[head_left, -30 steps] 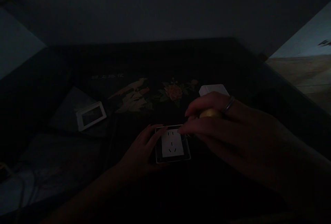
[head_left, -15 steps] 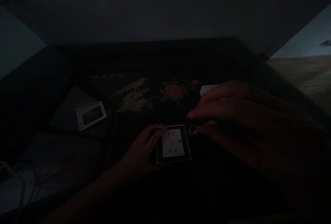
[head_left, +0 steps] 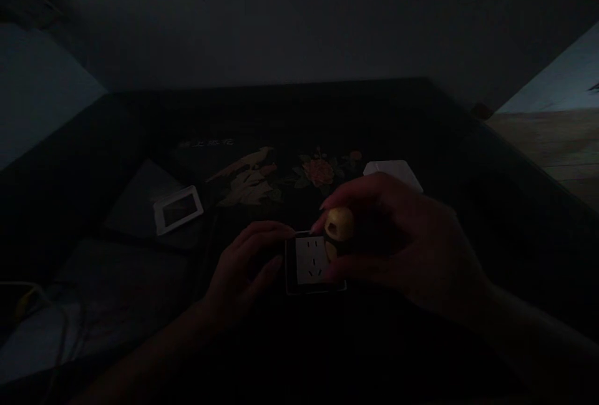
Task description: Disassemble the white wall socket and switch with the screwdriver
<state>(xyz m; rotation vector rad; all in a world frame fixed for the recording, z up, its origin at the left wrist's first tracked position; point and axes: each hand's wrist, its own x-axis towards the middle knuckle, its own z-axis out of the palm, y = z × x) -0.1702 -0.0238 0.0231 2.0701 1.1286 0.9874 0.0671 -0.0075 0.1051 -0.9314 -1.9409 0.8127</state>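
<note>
R hand (head_left: 421, 249) has come left since the last frame, now over the right edge of the socket (head_left: 306, 261), near-middle of the counter (head_left: 262, 105). It's pinching a stubby yellow-handled tool (head_left: 345, 221), butt up, tip hidden. Main risk: tip slips & scratches the faceplate, b/c it's v. dark. Socket could also skid: L hand (head_left: 238, 271) is curved, fingertips at far-left corner; can't tell if gripping. R wrist's angled in from near right.
</note>
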